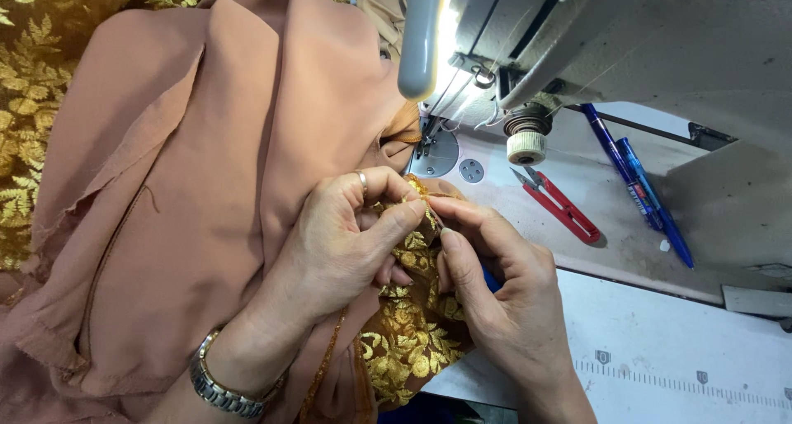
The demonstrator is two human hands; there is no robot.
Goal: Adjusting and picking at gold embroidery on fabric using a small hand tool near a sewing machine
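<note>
My left hand (346, 242), with a ring and a metal wristwatch, pinches the edge of a brown fabric with gold leaf embroidery (408, 325). My right hand (495, 292) meets it from the right, thumb and forefinger pinched on the same embroidered edge at a small pin-like point that is too small to make out. A large plain tan cloth (181, 185) lies bunched over the left side, under my left forearm. Both hands sit just in front of the sewing machine's needle plate (436, 153).
A grey sewing machine head (643, 44) hangs over the top right, with a lamp and a thread tension knob (526, 139). Red thread snips (561, 205) and two blue pens (643, 189) lie on the machine bed. A ruler scale (685, 383) runs along the table at the lower right.
</note>
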